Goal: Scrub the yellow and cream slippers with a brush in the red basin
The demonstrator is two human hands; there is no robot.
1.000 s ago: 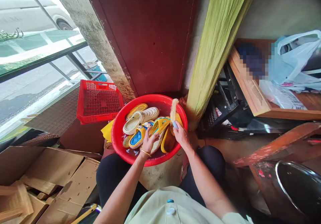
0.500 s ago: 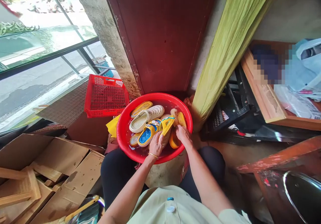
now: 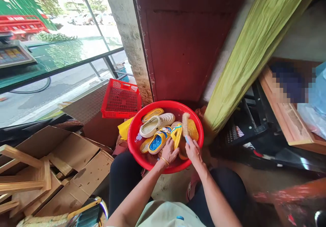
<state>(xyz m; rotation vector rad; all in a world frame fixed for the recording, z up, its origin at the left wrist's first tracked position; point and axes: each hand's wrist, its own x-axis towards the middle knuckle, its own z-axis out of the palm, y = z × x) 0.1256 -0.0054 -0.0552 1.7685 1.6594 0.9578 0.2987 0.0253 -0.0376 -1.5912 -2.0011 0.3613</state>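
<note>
Six or so slippers lie in a round red plastic basin (image 3: pixel 133 145) on the concrete floor (image 3: pixel 168 188), just beyond the person's knees (image 3: pixel 124 176). The right hand (image 3: pixel 193 152) grips a bristle scrub brush (image 3: pixel 185 124) by its blue handle (image 3: pixel 187 139), bristles just beside a yellow slide sandal (image 3: pixel 176 136). The left hand (image 3: pixel 168 151), gold bangle (image 3: pixel 164 161) at the wrist, holds that sandal tilted up near the basin's near rim. The hands are apart but close, both over the same sandal.

Status: one sandal is in hand. A white slipper (image 3: pixel 156 125), a blue-lined yellow slide (image 3: pixel 158 142) and the others remain in the basin, with no slipper visible outside it. A red plastic crate (image 3: pixel 117 115) stands beyond the basin's far left rim; flattened cardboard (image 3: pixel 61 152) lies to the left.
</note>
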